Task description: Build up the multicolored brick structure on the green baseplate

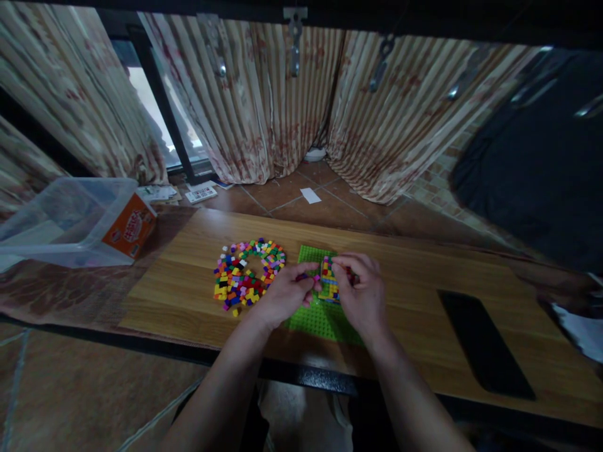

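A green studded baseplate (313,320) lies on the wooden table, with a multicoloured block of toy bricks (328,285) built up on it. My left hand (288,294) is at the left side of the build, its thumb and fingers closed around a small pink brick (317,278). Over the right side of the build is my right hand (365,292), thumb and index finger drawn together at its far edge; what they pinch, if anything, is hidden. Some red bricks show beneath the right palm. Left of the baseplate, a ring-shaped pile of loose toy bricks (230,276) lies close to my left wrist.
A dark flat slab (485,342) lies on the table to the right. On the far left stands a clear plastic bin (70,220) with an orange label. Papers (201,193) and a white card (310,195) lie beyond the table, before striped curtains (264,100).
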A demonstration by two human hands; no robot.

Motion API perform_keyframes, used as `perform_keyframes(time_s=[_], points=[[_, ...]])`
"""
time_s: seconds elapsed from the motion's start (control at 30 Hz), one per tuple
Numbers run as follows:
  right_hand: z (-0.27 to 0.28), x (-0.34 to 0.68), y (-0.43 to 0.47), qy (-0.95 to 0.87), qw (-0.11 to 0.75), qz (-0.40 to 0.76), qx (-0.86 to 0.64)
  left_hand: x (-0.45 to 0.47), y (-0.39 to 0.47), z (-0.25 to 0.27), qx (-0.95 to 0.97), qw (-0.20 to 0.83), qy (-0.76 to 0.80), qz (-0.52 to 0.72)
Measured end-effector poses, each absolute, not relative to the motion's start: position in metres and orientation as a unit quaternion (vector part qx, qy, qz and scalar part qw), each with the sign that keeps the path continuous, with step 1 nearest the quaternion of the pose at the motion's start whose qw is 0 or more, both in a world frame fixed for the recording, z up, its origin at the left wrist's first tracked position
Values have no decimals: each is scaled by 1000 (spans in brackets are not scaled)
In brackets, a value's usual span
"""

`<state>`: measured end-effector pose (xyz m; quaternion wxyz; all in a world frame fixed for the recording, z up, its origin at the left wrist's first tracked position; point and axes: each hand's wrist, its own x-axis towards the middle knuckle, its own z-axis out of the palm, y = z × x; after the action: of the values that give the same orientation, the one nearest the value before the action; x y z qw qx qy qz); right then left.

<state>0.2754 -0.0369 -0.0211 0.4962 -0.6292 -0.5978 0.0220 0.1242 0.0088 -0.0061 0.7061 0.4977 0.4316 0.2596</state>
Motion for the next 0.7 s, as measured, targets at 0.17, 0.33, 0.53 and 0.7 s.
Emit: perform_keyframes(time_s=[0.17, 0.33, 0.53, 0.7], points=[[-16, 270, -42, -677, 453, 101, -570, 121, 11, -5, 532, 698, 391, 275], [-17, 267, -41, -709, 416, 135, -552, 119, 12, -6, 543, 695, 368, 295], [-19, 257, -41, -680, 437, 121, -576, 124, 10, -7, 521, 683, 387, 334], [-24, 249, -40, -628, 464, 81, -619, 134, 6, -8, 477, 672, 426, 374]])
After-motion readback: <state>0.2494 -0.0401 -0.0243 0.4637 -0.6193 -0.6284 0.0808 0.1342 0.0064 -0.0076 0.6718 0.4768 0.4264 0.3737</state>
